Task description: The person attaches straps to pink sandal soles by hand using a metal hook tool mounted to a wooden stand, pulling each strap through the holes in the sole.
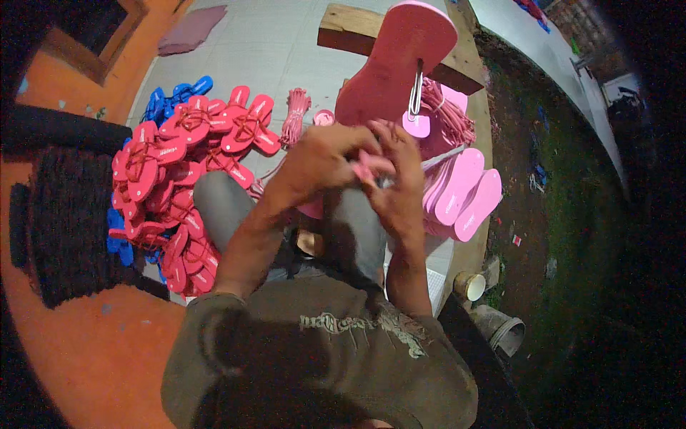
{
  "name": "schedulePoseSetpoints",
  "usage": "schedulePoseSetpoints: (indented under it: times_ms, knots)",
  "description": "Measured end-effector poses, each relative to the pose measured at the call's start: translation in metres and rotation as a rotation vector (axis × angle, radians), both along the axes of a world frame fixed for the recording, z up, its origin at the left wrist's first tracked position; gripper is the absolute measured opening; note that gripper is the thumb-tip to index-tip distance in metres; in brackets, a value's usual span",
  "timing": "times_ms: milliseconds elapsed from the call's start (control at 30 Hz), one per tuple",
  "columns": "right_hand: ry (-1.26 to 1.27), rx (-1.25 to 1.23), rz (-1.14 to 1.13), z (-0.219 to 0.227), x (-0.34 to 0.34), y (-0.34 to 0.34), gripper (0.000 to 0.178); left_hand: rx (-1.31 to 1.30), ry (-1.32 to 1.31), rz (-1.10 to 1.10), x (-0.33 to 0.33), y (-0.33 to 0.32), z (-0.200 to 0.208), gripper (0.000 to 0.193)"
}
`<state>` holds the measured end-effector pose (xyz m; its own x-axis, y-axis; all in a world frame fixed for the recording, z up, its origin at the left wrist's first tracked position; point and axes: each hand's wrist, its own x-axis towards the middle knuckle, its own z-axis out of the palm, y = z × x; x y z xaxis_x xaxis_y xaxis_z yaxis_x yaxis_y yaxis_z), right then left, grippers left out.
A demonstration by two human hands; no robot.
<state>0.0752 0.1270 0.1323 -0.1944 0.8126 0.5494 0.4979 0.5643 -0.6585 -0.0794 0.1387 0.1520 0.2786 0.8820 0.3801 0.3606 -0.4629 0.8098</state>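
Note:
Both my hands are raised close together over my lap. My left hand (314,163) is closed, slightly blurred, its fingers bent towards the other hand. My right hand (400,175) is closed too. A small pink rubbery piece (371,166) shows between them, and the fingers hide part of it. Just beyond stands a large red sole-shaped board (396,68) with a pink edge, leaning by a wooden beam (349,28). A thin metal tool (416,93) sticks out from its face. Pink sandal straps (449,118) lie bundled to its right.
Red flip-flops (189,121) are heaped at the left, with blue ones (179,96) behind. Another strap bundle (295,118) lies ahead on the tiles. Stacked pink soles (461,189) stand at the right, near the floor's edge. A white cup-like container (470,286) sits lower right.

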Motion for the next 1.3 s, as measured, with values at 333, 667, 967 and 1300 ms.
schedulePoseSetpoints:
  times_ms: [333, 667, 967, 1300]
  knots:
    - [0.741, -0.04, -0.122, -0.002, 0.0, -0.001, 0.011, -0.96, -0.385, -0.157, 0.018, -0.03, -0.081, 0.067]
    - [0.967, -0.026, -0.052, -0.004, 0.004, -0.01, 0.015, -0.937, -1.162, -0.489, 0.03, -0.045, -0.081, 0.069]
    - [1.016, -0.201, -0.268, -0.009, 0.036, -0.009, 0.015, -0.762, -1.565, -0.137, -0.03, -0.046, -0.056, 0.028]
    - [1.05, -0.408, -0.169, -0.023, 0.018, 0.028, 0.014, 0.354, -0.32, 0.478, 0.008, 0.077, 0.003, 0.02]
